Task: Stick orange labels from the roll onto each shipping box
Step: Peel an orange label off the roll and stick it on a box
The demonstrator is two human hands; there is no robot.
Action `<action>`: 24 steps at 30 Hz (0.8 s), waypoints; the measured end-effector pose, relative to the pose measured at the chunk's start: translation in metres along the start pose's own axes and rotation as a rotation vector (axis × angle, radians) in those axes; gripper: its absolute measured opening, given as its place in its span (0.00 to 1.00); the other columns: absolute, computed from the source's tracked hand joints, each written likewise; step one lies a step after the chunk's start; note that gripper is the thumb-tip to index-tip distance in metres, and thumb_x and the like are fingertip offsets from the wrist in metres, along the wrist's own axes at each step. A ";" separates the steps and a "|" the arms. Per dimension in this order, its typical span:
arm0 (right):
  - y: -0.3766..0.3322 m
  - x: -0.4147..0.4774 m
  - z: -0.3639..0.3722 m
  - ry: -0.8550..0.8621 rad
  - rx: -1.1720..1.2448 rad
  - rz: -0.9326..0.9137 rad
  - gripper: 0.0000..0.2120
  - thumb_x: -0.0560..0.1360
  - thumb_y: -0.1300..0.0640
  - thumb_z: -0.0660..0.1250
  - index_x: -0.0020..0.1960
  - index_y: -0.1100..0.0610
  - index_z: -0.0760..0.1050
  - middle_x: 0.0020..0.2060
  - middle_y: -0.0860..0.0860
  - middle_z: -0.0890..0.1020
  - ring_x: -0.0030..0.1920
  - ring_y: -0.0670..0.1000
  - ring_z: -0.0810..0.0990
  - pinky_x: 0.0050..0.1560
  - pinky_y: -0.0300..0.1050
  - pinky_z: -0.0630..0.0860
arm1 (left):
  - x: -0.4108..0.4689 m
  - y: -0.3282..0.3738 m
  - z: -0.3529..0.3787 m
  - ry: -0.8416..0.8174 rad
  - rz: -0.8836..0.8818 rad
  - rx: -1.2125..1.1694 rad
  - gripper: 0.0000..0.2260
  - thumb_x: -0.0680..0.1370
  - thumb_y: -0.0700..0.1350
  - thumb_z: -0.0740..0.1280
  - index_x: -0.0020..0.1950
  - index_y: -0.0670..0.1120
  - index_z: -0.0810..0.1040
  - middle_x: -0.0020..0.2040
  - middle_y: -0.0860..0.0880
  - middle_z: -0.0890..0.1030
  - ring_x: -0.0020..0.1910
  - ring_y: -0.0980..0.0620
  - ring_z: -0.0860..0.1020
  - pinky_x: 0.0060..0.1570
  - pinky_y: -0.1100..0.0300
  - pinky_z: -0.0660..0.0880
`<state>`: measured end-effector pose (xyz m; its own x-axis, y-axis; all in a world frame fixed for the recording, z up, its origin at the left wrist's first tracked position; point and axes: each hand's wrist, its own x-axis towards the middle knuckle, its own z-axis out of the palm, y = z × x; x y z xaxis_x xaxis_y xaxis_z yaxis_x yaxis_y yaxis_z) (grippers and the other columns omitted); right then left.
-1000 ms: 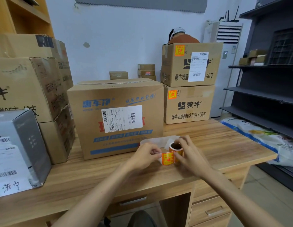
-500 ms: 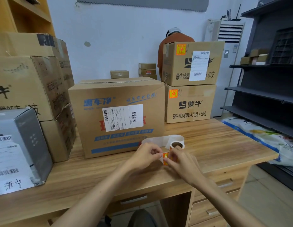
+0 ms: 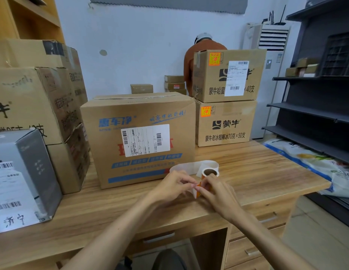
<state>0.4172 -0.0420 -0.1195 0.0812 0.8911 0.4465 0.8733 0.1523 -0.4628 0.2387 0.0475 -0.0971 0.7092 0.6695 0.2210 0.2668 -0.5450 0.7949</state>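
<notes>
Both hands [image 3: 191, 189] now pinch lower on the label roll [image 3: 205, 177].

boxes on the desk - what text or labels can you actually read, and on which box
"惠车净": big front box.
"蒙牛", "蒙牛老冰棍棒冰70克×50支": lower right box.
"蒙牛哈蜜", "×40支": upper right box, middle hidden by its shipping label.
"济宁", handwritten: grey box.
Shipping labels and orange stickers: print too small to read.

We see a wooden desk [image 3: 257, 172] with drawers, dark metal shelving [image 3: 316, 114] at right, a white standing air conditioner [image 3: 271, 55], and a person in an orange top [image 3: 189, 61] behind
</notes>
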 end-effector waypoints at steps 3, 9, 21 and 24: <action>0.000 0.000 -0.001 0.021 -0.020 -0.001 0.12 0.77 0.41 0.64 0.46 0.50 0.75 0.42 0.44 0.77 0.40 0.45 0.76 0.41 0.50 0.75 | 0.000 0.001 0.001 0.001 -0.012 -0.020 0.09 0.81 0.41 0.69 0.52 0.51 0.88 0.49 0.48 0.79 0.46 0.53 0.80 0.49 0.49 0.82; -0.002 -0.001 -0.002 0.032 -0.042 0.013 0.12 0.77 0.42 0.66 0.47 0.50 0.78 0.42 0.45 0.78 0.41 0.46 0.78 0.42 0.49 0.75 | 0.000 0.003 0.003 0.002 -0.013 -0.016 0.08 0.81 0.42 0.69 0.53 0.51 0.88 0.49 0.48 0.79 0.46 0.53 0.79 0.49 0.51 0.82; -0.004 -0.006 -0.004 0.073 0.122 0.094 0.09 0.74 0.44 0.69 0.41 0.47 0.77 0.36 0.43 0.81 0.38 0.43 0.78 0.39 0.46 0.75 | -0.001 0.004 0.009 0.060 0.002 0.029 0.07 0.81 0.42 0.69 0.53 0.49 0.87 0.46 0.54 0.79 0.44 0.56 0.79 0.46 0.59 0.80; -0.003 -0.008 -0.001 0.096 0.208 0.128 0.08 0.74 0.51 0.71 0.38 0.49 0.76 0.34 0.44 0.80 0.36 0.44 0.78 0.39 0.50 0.75 | 0.000 0.001 0.006 0.096 -0.022 0.077 0.07 0.81 0.43 0.69 0.53 0.49 0.88 0.45 0.56 0.80 0.46 0.56 0.79 0.49 0.56 0.80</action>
<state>0.4145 -0.0501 -0.1206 0.2385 0.8654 0.4407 0.7364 0.1347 -0.6630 0.2430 0.0440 -0.1002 0.6378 0.7249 0.2603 0.3332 -0.5644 0.7553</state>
